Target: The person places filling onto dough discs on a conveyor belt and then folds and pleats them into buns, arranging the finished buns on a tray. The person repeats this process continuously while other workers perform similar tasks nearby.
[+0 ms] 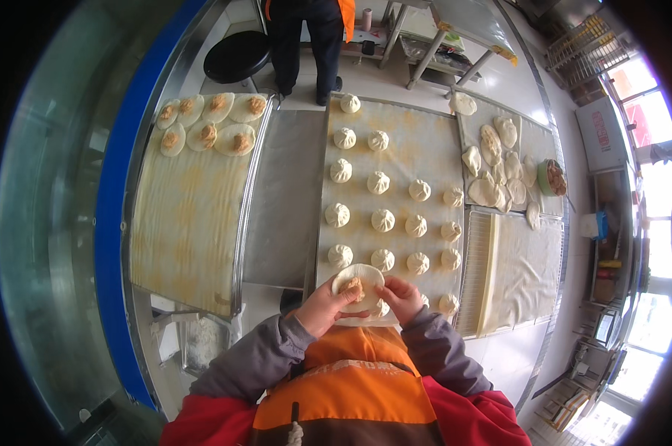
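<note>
A round dough wrapper [368,278] with a mound of reddish-brown filling [355,290] is held up between my hands. My left hand [324,306] cups it from the left, the thumb lying by the filling. At the wrapper's right edge, my right hand [400,299] pinches the dough between thumb and fingers. Right under and beyond my hands is a lined tray [395,160] with rows of pleated buns [383,220]. Part of the nearest row is hidden behind the wrapper and my hands.
At left, another lined tray [187,223] bears several wrappers topped with filling [239,141]. Flat wrappers [492,145] lie in a loose pile at the right, beside a green bowl of filling [551,178]. A wire rack [476,260] is nearer. Beyond stand a person [304,44] and a black stool [237,57].
</note>
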The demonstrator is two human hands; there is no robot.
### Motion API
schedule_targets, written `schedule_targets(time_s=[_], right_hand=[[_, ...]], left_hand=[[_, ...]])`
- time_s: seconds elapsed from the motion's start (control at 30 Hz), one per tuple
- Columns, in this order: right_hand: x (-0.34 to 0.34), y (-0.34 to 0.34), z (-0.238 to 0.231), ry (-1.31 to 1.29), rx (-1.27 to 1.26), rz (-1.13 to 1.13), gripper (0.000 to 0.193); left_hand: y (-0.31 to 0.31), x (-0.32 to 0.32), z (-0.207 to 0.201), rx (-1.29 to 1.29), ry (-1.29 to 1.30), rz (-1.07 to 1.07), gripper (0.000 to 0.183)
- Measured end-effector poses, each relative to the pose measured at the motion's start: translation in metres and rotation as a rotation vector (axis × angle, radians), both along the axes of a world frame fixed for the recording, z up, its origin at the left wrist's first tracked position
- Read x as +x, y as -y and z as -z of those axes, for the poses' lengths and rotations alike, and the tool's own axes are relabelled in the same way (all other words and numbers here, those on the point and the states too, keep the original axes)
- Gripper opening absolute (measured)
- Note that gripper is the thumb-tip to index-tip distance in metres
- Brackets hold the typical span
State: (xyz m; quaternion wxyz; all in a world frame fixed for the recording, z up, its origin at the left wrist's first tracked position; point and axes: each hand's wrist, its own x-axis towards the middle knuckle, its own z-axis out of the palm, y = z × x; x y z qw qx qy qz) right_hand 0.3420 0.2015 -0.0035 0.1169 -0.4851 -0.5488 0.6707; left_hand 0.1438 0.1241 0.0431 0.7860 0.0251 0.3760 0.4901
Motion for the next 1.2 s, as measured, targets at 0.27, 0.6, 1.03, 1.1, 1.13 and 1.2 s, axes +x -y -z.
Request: schedule_targets(time_s=[0.27,0.6,1.03,1.1,1.13,1.2], right_hand=[[-0.013,0.017,-0.015,-0.023,-0.003,-0.199,0.020],[-0.027,0.033,-0.036,-0.086,0.246,-0.256,0.013],[-0.034,0.030,-0.047,-0.164,0.616,-0.502,0.014],[-0.037,0.032,-0.049,-0.195,0.748,-0.530,0.015],[-0.038,0.034,-0.050,-0.202,0.703,-0.498,0.015],[-0.039,0.034,-0.049,-0.181,0.588,-0.460,0.015]], left_hand=[[0.046,-0.007,0.000,0.316,-0.795,0.192,0.041],[0.057,-0.011,-0.022,0.211,-1.006,0.415,0.037],[0.062,-0.017,0.003,0.239,-0.822,0.462,0.032],[0.058,-0.020,0.008,0.056,-0.496,0.411,0.033],[0.057,-0.021,0.008,0.151,-0.562,0.467,0.032],[0.056,-0.023,0.007,0.347,-0.901,0.562,0.030]])
